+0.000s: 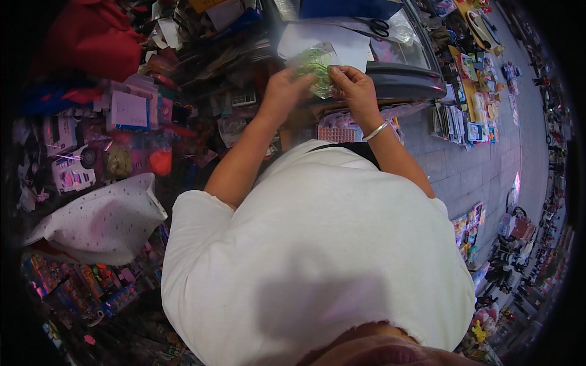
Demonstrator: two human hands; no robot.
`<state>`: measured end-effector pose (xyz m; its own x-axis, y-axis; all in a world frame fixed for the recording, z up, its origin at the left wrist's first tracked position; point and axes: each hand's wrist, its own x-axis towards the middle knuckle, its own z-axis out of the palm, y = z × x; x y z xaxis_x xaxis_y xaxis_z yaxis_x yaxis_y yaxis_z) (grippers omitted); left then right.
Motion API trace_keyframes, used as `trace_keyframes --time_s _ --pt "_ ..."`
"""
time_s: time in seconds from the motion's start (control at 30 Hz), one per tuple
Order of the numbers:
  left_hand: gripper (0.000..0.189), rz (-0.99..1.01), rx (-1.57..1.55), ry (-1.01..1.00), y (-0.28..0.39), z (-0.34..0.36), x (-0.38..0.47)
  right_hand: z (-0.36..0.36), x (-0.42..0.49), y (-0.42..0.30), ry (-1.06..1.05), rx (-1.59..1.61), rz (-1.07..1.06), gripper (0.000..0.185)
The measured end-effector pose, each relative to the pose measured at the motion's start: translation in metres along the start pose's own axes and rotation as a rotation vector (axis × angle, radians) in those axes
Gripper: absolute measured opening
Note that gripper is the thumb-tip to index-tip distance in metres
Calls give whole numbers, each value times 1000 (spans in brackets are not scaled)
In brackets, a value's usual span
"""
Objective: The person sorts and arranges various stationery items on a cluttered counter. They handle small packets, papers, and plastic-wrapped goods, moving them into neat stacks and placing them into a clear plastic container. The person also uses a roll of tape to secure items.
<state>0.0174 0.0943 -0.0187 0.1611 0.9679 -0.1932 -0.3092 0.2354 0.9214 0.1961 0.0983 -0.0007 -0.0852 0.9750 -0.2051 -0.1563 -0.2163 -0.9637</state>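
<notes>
Between both hands, at the top middle of the head view, is a clear plastic packet with green contents (321,68). My left hand (287,89) grips its left side, the thumb lying over the packet. On the opposite side, my right hand (353,87) pinches the edge between thumb and fingers; a silver bangle (375,131) circles that wrist. Exactly what the green items are cannot be told. Behind the packet, a white sheet of paper (350,43) lies on a glass-topped counter (407,55). Black-handled scissors (379,27) rest beyond the paper.
A blue box (350,8) stands at the counter's back. Crowded goods fill the left, with a white toy vehicle (73,169), a star-patterned white sheet (107,222) and red cloth (91,41). Past the counter's right edge, stacked packets (451,121) stand beside grey paving (471,169).
</notes>
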Motion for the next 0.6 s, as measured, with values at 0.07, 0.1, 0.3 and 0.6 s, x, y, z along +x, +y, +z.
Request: trace_keyframes --time_s 0.07,0.1,0.3,0.6 --pt "30 -19 -32 -3 1 -2 2 0 2 2 5 31 15 23" --pt "31 -25 -27 -13 2 -3 3 -1 3 3 -1 35 13 23" --pt "36 -34 -99 -78 1 -3 6 -6 7 6 18 93 19 24" --pt "31 341 400 77 22 18 2 11 -3 -8 68 -130 -336 41"
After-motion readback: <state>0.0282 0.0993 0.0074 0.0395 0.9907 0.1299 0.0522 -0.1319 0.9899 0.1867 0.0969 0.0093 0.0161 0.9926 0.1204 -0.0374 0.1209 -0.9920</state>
